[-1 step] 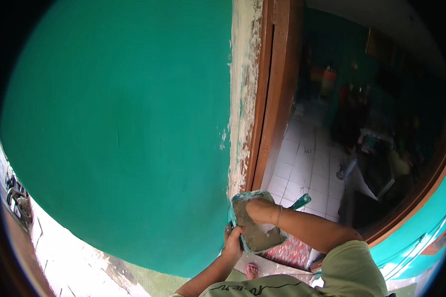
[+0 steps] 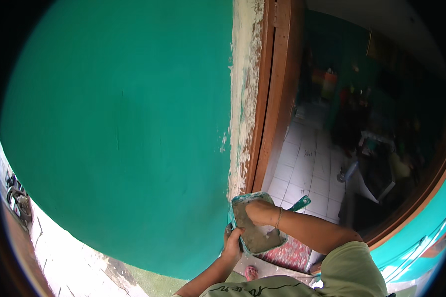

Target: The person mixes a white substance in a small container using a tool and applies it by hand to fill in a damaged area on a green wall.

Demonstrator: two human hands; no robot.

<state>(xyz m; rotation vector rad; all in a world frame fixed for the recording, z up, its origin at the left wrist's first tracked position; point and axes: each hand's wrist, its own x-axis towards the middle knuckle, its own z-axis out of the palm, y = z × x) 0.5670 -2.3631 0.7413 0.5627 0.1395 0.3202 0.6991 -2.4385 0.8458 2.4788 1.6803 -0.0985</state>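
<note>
A rectangular teal-rimmed tray (image 2: 252, 196) of grey paste (image 2: 262, 239) is at lower centre; the person's left hand (image 2: 233, 242) pinches its left side between thumb and fingers; the right hand (image 2: 260, 213) reaches inside, its fingers' state hidden.

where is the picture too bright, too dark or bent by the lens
Head view: pale ground at lower left washed out; head view: room past the doorway in deep shadow; head view: wall's lower edge bowed near the rim; head view: left hand on the tray lit clearly enough.
</note>
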